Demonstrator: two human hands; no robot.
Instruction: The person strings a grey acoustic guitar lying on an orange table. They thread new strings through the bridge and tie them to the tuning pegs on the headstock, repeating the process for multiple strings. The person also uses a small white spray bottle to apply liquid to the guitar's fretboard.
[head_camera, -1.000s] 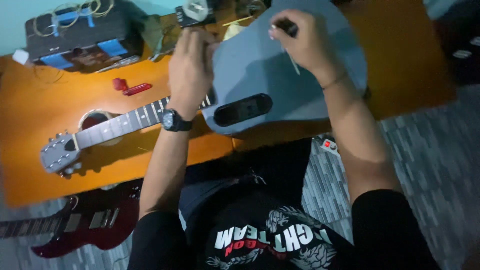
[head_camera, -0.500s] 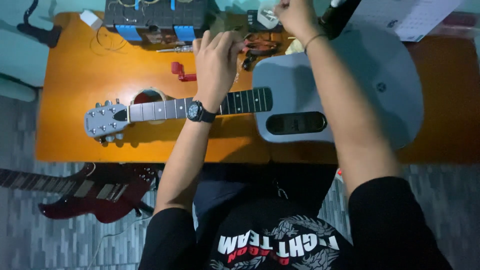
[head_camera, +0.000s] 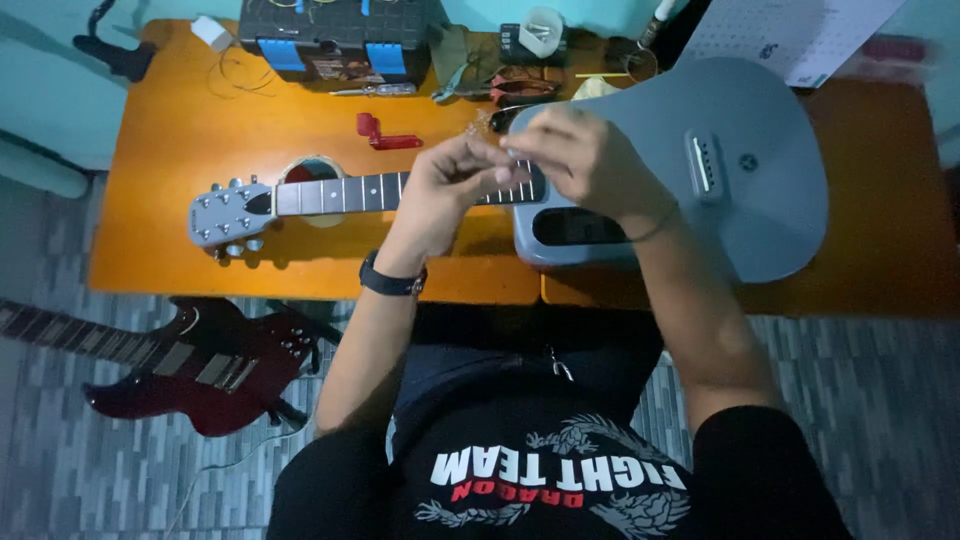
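Observation:
A grey guitar lies flat on the orange table, its headstock pointing left. My left hand, with a black watch on the wrist, and my right hand meet fingertip to fingertip above the spot where the neck joins the body. Both pinch something small and thin between them, too small to make out. The hands hide part of the fretboard and the body's upper edge.
A red winder tool lies behind the neck. A black and blue toolbox, pliers and small items line the table's far edge. A round hollow object sits under the neck. A dark red electric guitar lies on the floor at left.
Both hands have drawn back from the far edge of the table and come together over the guitar's neck joint. The view has shifted with my head.

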